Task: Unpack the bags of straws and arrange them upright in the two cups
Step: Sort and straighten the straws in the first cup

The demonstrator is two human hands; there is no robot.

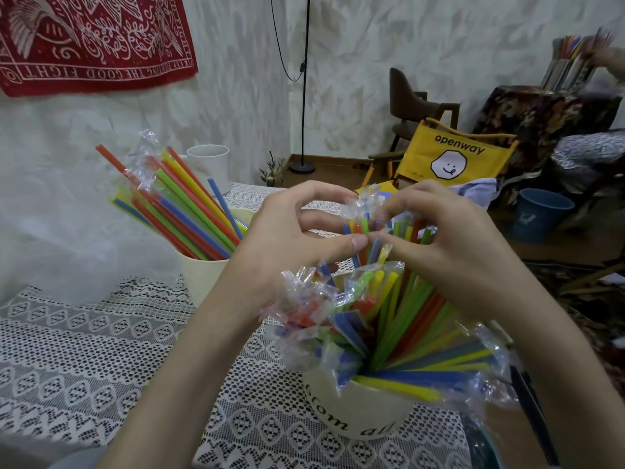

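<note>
Our left hand and right hand pinch the crinkled top of a bag of straws, its long axis upright over the near cup. More bagged straws fan up and outward from that cup at the surface's near edge. The far cup holds straws leaning left. A yellow chair stands beyond.
</note>
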